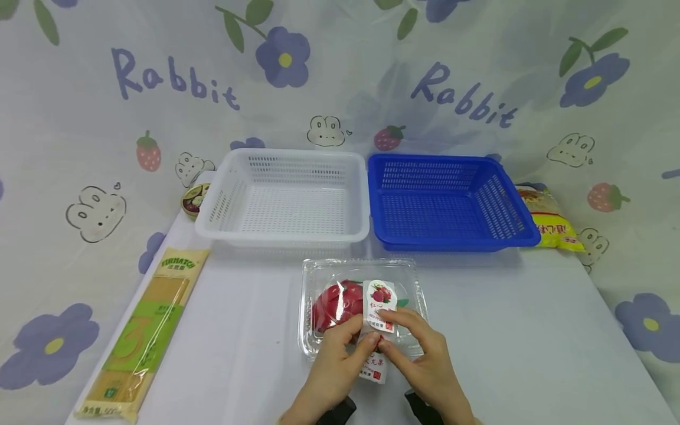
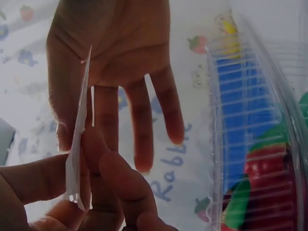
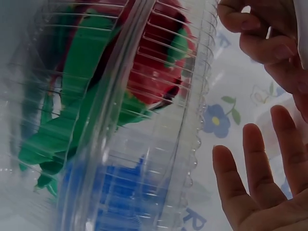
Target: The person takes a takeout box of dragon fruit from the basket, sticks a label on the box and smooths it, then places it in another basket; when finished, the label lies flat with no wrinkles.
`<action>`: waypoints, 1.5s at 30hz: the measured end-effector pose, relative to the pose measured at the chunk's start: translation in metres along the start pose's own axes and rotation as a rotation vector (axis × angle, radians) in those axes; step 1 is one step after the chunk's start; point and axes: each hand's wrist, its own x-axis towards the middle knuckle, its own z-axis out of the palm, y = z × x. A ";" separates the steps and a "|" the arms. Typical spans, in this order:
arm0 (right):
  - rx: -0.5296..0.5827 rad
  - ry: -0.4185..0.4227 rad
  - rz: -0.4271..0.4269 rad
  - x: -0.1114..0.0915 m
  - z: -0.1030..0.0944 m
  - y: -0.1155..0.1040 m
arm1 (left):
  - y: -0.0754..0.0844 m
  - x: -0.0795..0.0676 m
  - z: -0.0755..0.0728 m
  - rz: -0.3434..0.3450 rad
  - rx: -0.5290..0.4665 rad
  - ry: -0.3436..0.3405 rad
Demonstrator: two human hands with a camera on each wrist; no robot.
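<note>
A clear plastic clamshell box (image 1: 409,271) sits at the front middle of the table, with a red dragon fruit (image 1: 337,304) with green scales inside. Over its front side lies a white printed label (image 1: 379,295) showing dragon fruit pictures. My left hand (image 1: 334,354) pinches this label, which the left wrist view shows edge-on between thumb and fingers. Close beside it, my right hand (image 1: 430,354) has thumb and index finger on either side of the label. Its other fingers (image 3: 260,163) stretch out straight in the right wrist view. The fingertips partly cover the label's middle.
Behind the box stand a white basket (image 1: 281,239) and a blue basket (image 1: 451,243), side by side. A long pack of noodles (image 1: 143,330) lies at the left edge. A yellow bag (image 1: 552,227) sits right of the blue basket, and a round tin (image 1: 192,200) peeks out at far left.
</note>
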 end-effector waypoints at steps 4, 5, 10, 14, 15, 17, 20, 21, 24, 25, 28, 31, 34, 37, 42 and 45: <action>0.039 0.034 0.017 0.000 0.001 0.001 | -0.003 -0.001 0.000 0.059 0.045 -0.025; 0.045 0.044 0.019 0.000 0.001 0.002 | -0.003 -0.001 0.000 0.068 0.062 -0.029; 0.065 0.093 0.032 0.000 0.000 0.004 | -0.002 -0.004 -0.003 0.069 0.172 -0.076; 0.081 0.158 0.076 0.000 -0.004 0.005 | 0.001 -0.007 -0.012 0.016 0.178 -0.153; 0.103 0.177 0.078 0.000 -0.005 0.006 | 0.001 -0.008 -0.015 0.008 0.185 -0.159; 0.135 0.212 0.073 0.001 -0.006 0.006 | 0.000 -0.011 -0.023 -0.007 0.181 -0.161; 0.234 0.236 0.057 0.003 -0.007 0.007 | -0.005 -0.015 -0.037 0.001 0.215 -0.109; 0.267 0.245 0.044 0.004 -0.008 0.008 | -0.007 -0.017 -0.043 0.007 0.221 -0.082; 0.370 0.260 0.031 0.006 -0.008 0.009 | -0.012 -0.020 -0.062 0.002 0.211 0.026; 0.398 0.267 0.022 0.006 -0.008 0.009 | -0.013 -0.021 -0.068 -0.021 0.207 0.076; 0.450 0.271 -0.001 0.007 -0.008 0.010 | -0.020 -0.024 -0.089 -0.136 0.177 0.239; 0.435 0.270 0.016 0.008 -0.008 0.009 | -0.031 -0.025 -0.107 -0.318 0.201 0.397; 0.370 0.281 0.085 0.007 -0.007 0.008 | -0.046 -0.024 -0.120 -0.471 0.271 0.483; 0.319 0.278 0.164 0.006 -0.005 0.007 | -0.061 -0.023 -0.126 -0.575 0.340 0.508; 0.343 0.226 0.164 0.006 -0.002 0.011 | -0.078 -0.024 -0.128 -0.651 0.419 0.456; 0.359 0.183 0.104 0.006 -0.001 0.015 | -0.085 -0.024 -0.127 -0.669 0.495 0.368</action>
